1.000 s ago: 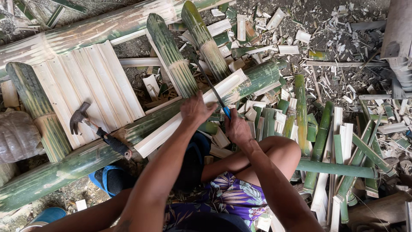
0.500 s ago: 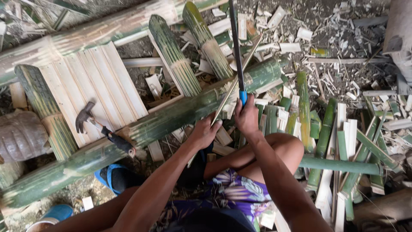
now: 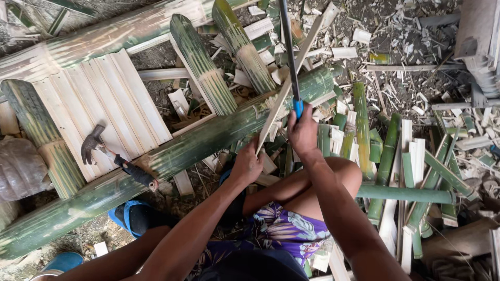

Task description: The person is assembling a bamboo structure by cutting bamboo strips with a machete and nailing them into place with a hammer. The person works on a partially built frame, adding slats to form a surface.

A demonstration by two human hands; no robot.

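My right hand (image 3: 302, 132) grips the blue handle of a long dark blade (image 3: 287, 47) that points up and away from me. My left hand (image 3: 248, 164) holds the lower end of a thin pale bamboo strip (image 3: 289, 83), which slants up to the right and crosses the blade. Both hands are over a long green bamboo pole (image 3: 198, 143) that runs diagonally across the ground. My bare knee (image 3: 341, 174) is just under the right hand.
A claw hammer (image 3: 112, 156) lies on the pole at the left, beside a panel of pale bamboo slats (image 3: 104, 104). Cut green bamboo pieces (image 3: 388, 161) and pale chips litter the ground to the right. Blue sandals (image 3: 125, 216) are at the lower left.
The blade has swung up from low by the pole to point upward. My left hand has lifted a thin strip off the pole and now holds it slanting upward.
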